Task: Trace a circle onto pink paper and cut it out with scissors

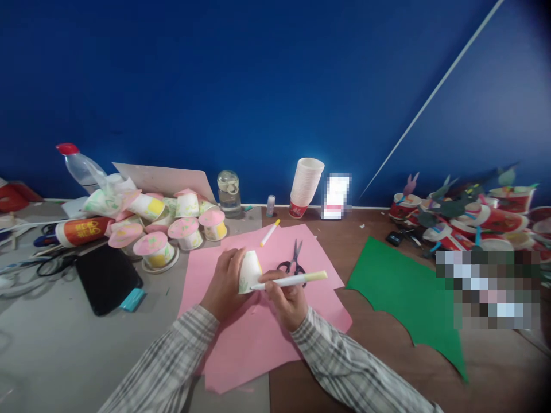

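Observation:
My left hand (224, 285) is closed around a white paper cup (249, 272), which lies tilted above the pink paper (241, 355). Green marks show near one end of the cup, and a strip of yellow runs along its right edge. Between the fingers of my right hand (287, 299) is a marker pen (297, 280) with a pale yellow-green end pointing right. Its tip meets or nearly meets the cup's green marks. Just beyond my right hand, dark-handled scissors (294, 261) rest on the pink paper. Farther back lies a second marker (270, 233) with yellow ends.
Decorated cups with pink discs (152, 245) crowd the left, near a black tablet-like slab (107, 278). At the back stand a glass jar (229, 194), a glue stick (271, 205) and stacked paper cups (306, 186). Green paper (400, 289) and a pile of red cups (499, 217) lie right.

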A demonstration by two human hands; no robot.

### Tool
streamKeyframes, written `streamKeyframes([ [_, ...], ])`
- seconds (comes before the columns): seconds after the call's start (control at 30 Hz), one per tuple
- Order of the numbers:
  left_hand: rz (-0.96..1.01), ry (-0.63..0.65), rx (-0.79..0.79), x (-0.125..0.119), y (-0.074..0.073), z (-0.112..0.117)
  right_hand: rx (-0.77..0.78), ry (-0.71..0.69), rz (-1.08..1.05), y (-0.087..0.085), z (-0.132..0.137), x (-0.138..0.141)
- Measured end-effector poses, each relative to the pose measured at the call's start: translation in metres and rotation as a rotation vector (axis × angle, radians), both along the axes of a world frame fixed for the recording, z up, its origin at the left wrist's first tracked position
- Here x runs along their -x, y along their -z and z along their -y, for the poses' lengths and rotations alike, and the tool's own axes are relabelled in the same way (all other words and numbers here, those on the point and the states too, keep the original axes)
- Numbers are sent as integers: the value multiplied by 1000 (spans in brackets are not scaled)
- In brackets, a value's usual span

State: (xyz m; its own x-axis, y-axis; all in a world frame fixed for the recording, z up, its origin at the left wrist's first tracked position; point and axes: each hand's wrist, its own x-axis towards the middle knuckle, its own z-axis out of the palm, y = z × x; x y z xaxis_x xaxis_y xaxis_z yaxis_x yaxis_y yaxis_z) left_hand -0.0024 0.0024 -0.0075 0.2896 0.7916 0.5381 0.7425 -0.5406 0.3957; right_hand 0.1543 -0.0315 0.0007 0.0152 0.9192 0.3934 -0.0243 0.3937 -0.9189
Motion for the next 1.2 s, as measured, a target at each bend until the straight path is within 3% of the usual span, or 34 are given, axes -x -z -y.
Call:
streamKeyframes([
  [0.27,-18,-9,2,-1,0,0,7,-1,0,4,0,2],
  [0.7,-20,-2,-24,-1,-2,0,-118,7,95,-1,0,3],
  [0.93,-28,7,-39,-2,-4,1,-24,60,49,5,-1,1],
  [1.2,-32,11,-25,-2,-2,1,-7,11,46,6,0,2],
])
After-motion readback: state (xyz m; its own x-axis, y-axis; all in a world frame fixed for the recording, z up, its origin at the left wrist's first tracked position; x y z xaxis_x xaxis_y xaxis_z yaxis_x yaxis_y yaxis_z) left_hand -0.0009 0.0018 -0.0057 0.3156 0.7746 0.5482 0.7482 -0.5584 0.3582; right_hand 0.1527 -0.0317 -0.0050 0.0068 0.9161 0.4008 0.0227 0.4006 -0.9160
